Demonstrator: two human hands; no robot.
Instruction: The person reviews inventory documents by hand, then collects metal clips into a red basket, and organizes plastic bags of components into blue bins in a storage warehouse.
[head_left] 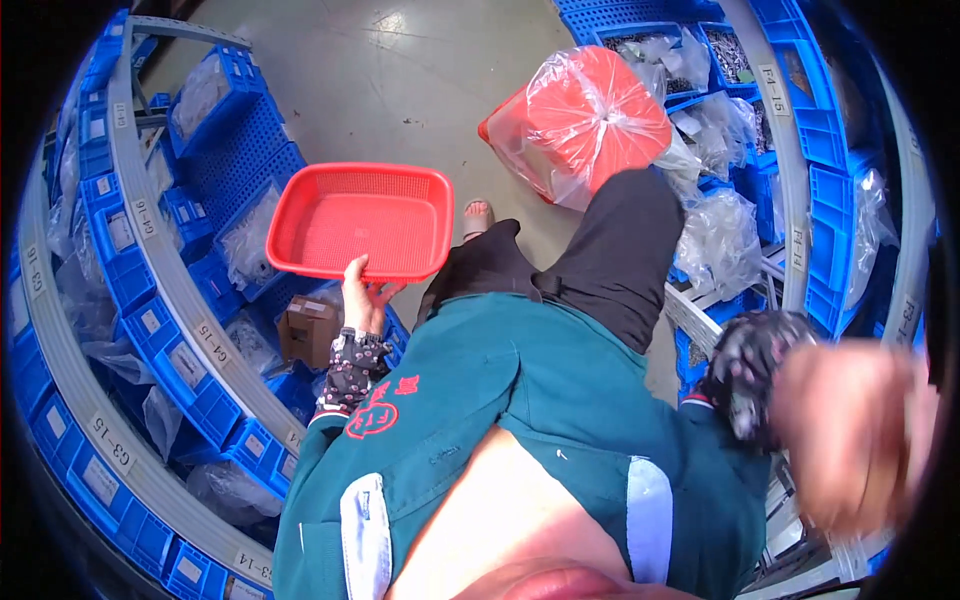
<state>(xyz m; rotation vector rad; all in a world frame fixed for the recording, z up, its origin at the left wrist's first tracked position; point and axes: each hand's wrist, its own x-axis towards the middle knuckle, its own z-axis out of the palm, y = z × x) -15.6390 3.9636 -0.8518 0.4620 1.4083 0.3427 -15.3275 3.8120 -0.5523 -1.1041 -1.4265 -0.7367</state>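
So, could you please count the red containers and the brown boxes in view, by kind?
Empty red mesh basket, held by the left hand: 1
Red crate wrapped in clear plastic, on the floor: 1
Brown cardboard box: 1
Total: 3

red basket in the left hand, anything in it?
No. The red basket held by the left hand shows only its bare mesh floor.

A pale concrete floor (400, 80) runs between two curved rows of grey shelves (170, 290) packed with blue storage bins (830, 190).
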